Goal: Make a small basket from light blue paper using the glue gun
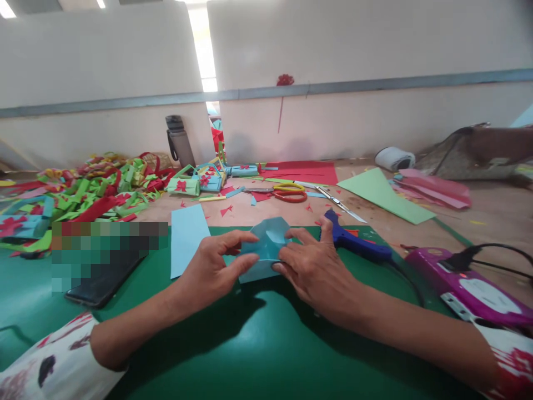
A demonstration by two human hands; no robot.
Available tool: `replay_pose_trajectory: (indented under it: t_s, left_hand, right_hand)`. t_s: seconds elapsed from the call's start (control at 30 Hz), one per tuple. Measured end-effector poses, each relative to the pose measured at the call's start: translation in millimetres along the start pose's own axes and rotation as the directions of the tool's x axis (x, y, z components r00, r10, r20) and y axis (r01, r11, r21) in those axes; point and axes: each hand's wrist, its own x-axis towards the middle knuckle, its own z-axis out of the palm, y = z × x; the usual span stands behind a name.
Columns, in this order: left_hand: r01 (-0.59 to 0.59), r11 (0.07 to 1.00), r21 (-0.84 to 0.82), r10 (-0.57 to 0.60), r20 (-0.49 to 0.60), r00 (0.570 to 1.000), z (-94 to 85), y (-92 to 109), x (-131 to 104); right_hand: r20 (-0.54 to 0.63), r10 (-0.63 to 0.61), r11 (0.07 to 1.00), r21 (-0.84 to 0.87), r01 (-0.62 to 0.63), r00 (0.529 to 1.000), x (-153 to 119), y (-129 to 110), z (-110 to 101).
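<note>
A folded piece of light blue paper (266,244) is held up between my two hands over the green mat, its middle opened like a pocket. My left hand (219,261) pinches its left side between thumb and fingers. On the right side, my right hand (312,266) grips the edge with thumb below and fingers bent over the top. A flat light blue sheet (187,233) lies just behind my left hand. Right beside my right hand rests a blue glue gun (362,244).
Red-and-yellow-handled scissors (289,193) and a cutter (339,204) lie behind the paper. Paper strips (120,183) pile up at the left, near a phone (108,278) and bottle (180,141). At right are a green sheet (387,194), a purple power strip (478,283) and a bag (478,150).
</note>
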Motion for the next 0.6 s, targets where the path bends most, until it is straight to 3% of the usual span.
replay_pose_trajectory:
  t_s: [0.23, 0.4, 0.5, 0.6]
  left_hand:
    - [-0.011, 0.992, 0.127, 0.009, 0.012, 1.000, 7.0, -6.7, -1.6]
    - [-0.028, 0.990, 0.136, 0.024, 0.027, 0.999, 5.4, -6.0, -0.6]
    - [-0.038, 0.989, 0.144, 0.031, 0.051, 0.998, 0.7, -3.9, 0.2]
    - [-0.037, 0.985, 0.171, 0.022, 0.088, 0.996, -5.4, -3.6, 1.6]
  right_hand:
    - [-0.016, 0.008, 1.000, 0.004, -0.008, 1.000, -1.9, 1.1, 5.2]
    - [-0.259, -0.011, 0.984, 0.170, 0.057, 0.966, -2.7, 6.1, -6.0]
    - [-0.339, 0.105, 0.953, 0.302, 0.002, 0.935, 0.1, 19.6, -20.5]
    - [-0.106, 0.264, 0.861, 0.473, -0.185, 0.959, 2.4, 35.6, -31.3]
